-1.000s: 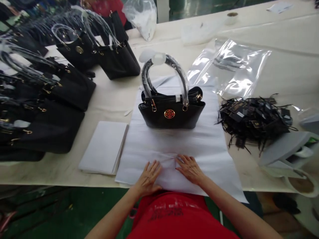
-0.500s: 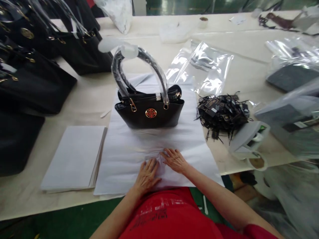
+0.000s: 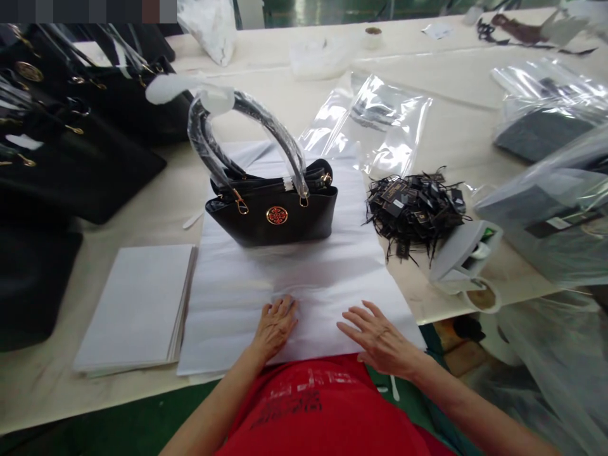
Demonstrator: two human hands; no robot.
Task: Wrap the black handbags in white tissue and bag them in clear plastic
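A black handbag [image 3: 304,221] with a round red-and-gold emblem stands upright on white sheets of paper [image 3: 228,304]. Its two handles [image 3: 270,120] are wrapped in clear plastic, with a white foam strip [image 3: 173,88] across their top. My left hand [image 3: 276,326] lies on the paper in front of the bag, fingers stretched out and holding nothing. To the right, my right hand [image 3: 380,335] is over the front part of the paper with its fingers spread, holding nothing; whether it touches the paper I cannot tell.
Several black handbags [image 3: 109,164] stand at the left. A stack of white sheets [image 3: 137,304] lies beside the paper. On the right are a heap of black tags [image 3: 413,212], a tape dispenser [image 3: 463,256] and plastic-wrapped bags [image 3: 546,215]. Clear plastic bags [image 3: 375,120] lie behind.
My right hand has moved right, away from my left hand, and its fingers have spread. My left hand stays on the paper. The view has shifted slightly.
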